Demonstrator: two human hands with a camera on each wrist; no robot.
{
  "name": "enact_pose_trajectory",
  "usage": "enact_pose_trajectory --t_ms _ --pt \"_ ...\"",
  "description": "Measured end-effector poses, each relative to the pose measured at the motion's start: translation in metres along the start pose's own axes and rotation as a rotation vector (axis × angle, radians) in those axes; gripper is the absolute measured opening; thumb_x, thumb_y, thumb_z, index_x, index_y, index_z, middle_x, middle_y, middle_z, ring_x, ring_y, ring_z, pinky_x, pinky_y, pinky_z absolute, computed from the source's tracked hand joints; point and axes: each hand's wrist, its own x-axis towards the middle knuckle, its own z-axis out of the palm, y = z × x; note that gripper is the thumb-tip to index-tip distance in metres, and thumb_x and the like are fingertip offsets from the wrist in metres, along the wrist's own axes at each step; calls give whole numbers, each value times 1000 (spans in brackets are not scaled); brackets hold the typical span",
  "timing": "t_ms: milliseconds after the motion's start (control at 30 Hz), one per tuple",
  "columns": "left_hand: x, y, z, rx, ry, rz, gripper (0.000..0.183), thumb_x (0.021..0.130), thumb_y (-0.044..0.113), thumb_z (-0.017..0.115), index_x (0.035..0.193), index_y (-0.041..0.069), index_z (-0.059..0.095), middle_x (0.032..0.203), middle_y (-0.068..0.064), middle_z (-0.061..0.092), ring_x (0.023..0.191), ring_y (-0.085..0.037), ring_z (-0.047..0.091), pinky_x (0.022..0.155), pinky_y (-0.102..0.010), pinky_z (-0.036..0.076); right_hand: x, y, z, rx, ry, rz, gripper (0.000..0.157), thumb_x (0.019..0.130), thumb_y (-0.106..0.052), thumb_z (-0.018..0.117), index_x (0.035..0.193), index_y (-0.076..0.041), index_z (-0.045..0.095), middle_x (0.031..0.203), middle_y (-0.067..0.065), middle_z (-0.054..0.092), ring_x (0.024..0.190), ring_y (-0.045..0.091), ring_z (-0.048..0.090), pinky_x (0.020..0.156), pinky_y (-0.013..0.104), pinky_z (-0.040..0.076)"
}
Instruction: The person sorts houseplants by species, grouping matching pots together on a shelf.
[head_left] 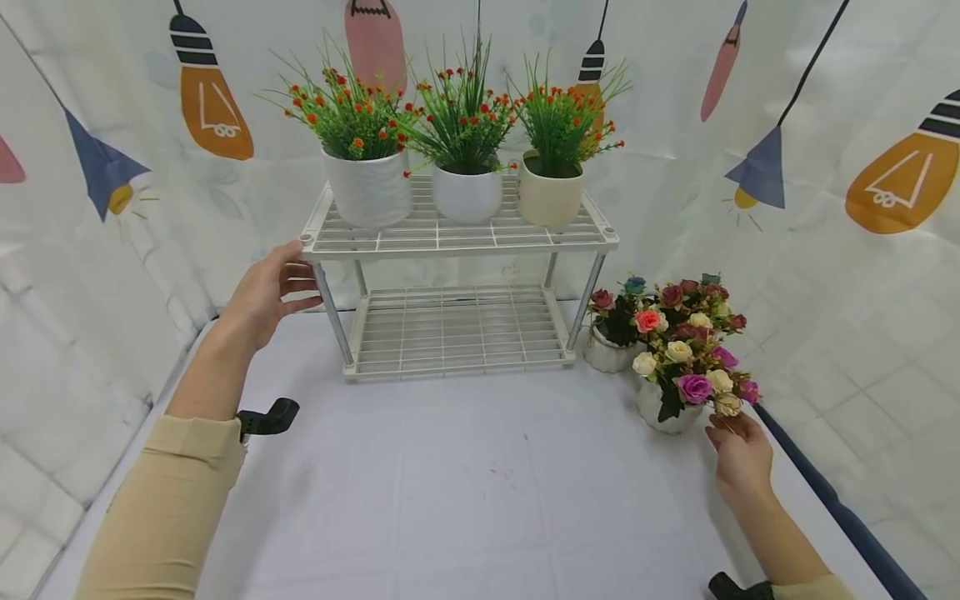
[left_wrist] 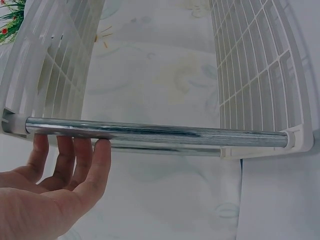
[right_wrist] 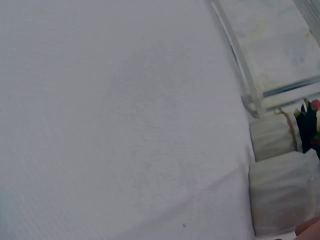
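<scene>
A white two-tier wire rack (head_left: 461, 248) with metal posts stands at the back of the table. My left hand (head_left: 262, 292) is at its upper left corner; in the left wrist view the fingertips touch the chrome post (left_wrist: 165, 134). On the top shelf are three potted grass plants with small red and orange flowers: a white pot (head_left: 371, 192), a smaller white pot (head_left: 467, 198) and a cream pot (head_left: 551, 196). My right hand (head_left: 742, 458) is by the lower blooms of the front rose pot (head_left: 670, 408), fingers loosely bent; its edge shows beside that pot in the right wrist view.
A second rose pot (head_left: 609, 350) stands behind the front one, close to the rack's right foot. The rack's lower shelf (head_left: 461, 329) bears nothing. A white cloth covers the table (head_left: 465, 483), and a printed curtain (head_left: 675, 167) hangs close behind the rack.
</scene>
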Motion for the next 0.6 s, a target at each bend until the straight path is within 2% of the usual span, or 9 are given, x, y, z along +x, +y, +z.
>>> enact_pose_trajectory --t_ms 100,167,233,333,467,600 --pt "0 0 -1 6 2 2 59 106 62 39 139 15 53 127 -5 49 115 -20 52 90 -25 53 -4 6 8 -97 -37 5 65 102 3 54 159 -3 24 145 6 41 136 17 40 96 12 45" --pt "0 1 -1 15 -1 5 58 106 62 38 138 17 53 127 -5 49 115 -20 52 92 -27 53 -6 9 13 -116 -53 10 71 100 1 61 160 -6 24 155 8 36 143 21 33 98 13 44" --pt "-1 1 -1 18 -1 8 56 106 63 38 136 19 54 127 -5 49 114 -20 52 92 -27 53 -7 10 18 -94 -76 8 81 98 0 66 163 -9 19 162 9 28 148 21 27 103 15 42" --pt "-1 2 -1 2 1 7 55 106 62 39 135 18 55 125 -5 49 113 -20 53 89 -25 53 -6 10 26 -40 -101 -5 91 95 6 67 164 -11 11 167 8 20 151 18 20 107 17 38" --pt "-2 2 -1 -7 6 -2 54 105 62 40 133 19 55 125 -5 49 113 -20 53 87 -23 53 -5 10 35 -47 -88 -34 97 91 15 63 164 -9 3 169 9 13 153 16 10 109 19 37" --pt "-2 2 0 -5 3 -3 52 105 62 40 132 21 56 125 -4 49 113 -19 53 90 -27 53 -2 12 42 -69 -47 -81 102 88 16 66 163 -8 2 171 10 9 154 17 3 117 24 25"
